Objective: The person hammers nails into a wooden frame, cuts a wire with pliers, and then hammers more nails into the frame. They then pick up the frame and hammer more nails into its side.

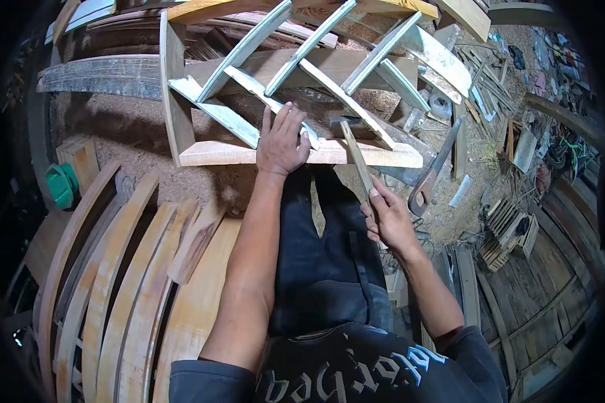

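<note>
A wooden frame with crossed, pale-edged slats lies before me. My left hand rests with fingers spread on the lower end of one slat, close to the frame's near rail. In my right hand is the wooden handle of a hammer, fingers wrapped round it. The hammer's dark head is over the lattice, just right of my left hand, near the rail. Whether the head touches the wood is unclear.
Curved wooden boards stand in a row at the lower left. A handsaw lies right of the frame. There is a green container at the left, and stacked wood pieces sit at the right among scraps.
</note>
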Action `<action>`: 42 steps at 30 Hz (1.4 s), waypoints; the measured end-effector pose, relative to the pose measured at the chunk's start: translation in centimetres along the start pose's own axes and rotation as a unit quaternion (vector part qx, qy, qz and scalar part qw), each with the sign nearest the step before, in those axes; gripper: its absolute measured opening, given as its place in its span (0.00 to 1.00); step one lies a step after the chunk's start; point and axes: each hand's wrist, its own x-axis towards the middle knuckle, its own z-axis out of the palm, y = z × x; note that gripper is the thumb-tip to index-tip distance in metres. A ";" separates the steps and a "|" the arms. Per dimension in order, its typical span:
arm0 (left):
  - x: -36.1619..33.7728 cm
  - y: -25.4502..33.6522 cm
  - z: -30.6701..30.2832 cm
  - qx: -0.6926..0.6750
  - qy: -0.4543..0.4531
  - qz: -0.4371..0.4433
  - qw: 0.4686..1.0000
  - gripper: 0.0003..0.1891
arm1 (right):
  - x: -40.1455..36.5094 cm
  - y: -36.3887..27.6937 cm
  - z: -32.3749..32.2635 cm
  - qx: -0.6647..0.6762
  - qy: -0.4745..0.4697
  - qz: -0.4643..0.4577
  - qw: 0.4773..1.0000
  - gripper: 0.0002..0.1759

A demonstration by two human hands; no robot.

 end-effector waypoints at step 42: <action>0.4 -0.2 -0.2 -0.011 -0.009 -0.009 1.000 0.25 | -1.4 -6.8 0.4 -0.379 0.034 -0.162 0.910 0.28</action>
